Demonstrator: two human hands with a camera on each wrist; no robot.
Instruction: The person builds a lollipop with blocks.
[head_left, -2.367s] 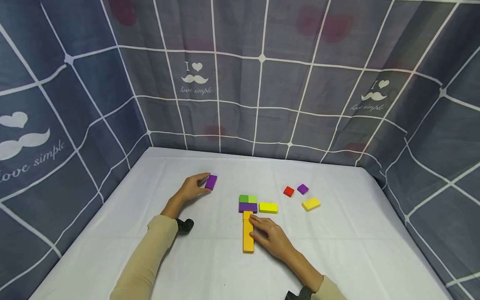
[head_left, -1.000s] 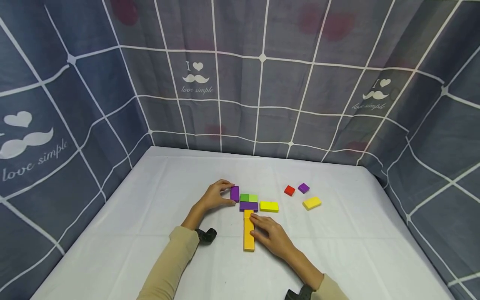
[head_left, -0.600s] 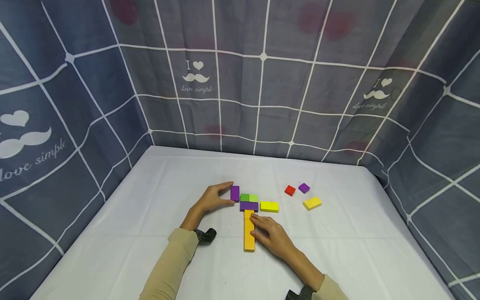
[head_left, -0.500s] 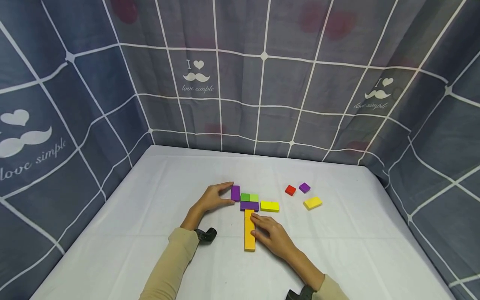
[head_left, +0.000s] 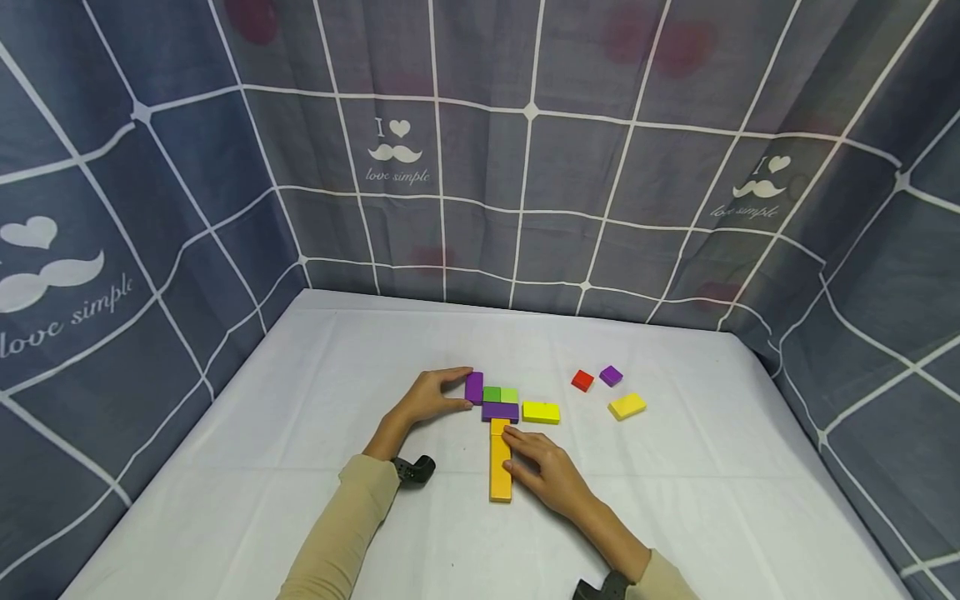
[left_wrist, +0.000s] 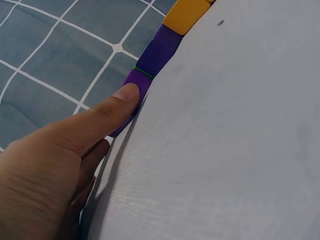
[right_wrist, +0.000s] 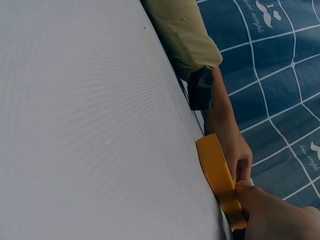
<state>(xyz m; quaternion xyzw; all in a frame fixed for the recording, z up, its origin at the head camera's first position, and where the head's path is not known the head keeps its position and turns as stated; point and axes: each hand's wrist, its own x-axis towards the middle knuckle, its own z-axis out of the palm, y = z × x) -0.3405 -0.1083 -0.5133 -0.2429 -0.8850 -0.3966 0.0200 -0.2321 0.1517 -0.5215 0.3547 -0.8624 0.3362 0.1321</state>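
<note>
My left hand (head_left: 429, 397) pinches a purple block (head_left: 474, 388) between thumb and forefinger, standing it right beside a green block (head_left: 491, 394). A light green block (head_left: 509, 396) adjoins the green one, with a dark purple block (head_left: 500, 412) along their near side. Below that runs a column of a short orange piece (head_left: 498, 427) and a long orange block (head_left: 499, 475). My right hand (head_left: 551, 475) rests fingertips and thumb against the column's right side. In the left wrist view the thumb presses the purple block (left_wrist: 136, 80); the right wrist view shows my right thumb on the orange block (right_wrist: 215, 160).
A yellow block (head_left: 541, 412) lies just right of the dark purple one. Farther right are a red block (head_left: 582, 381), a small purple block (head_left: 611, 376) and another yellow block (head_left: 627, 407). A grid-patterned curtain (head_left: 480, 233) surrounds the white-covered table (head_left: 420, 533).
My left hand has carried the purple block rightward and nearer, from apart on the left to beside the green block, with a slight last shift right. My right hand has stayed at the orange column.
</note>
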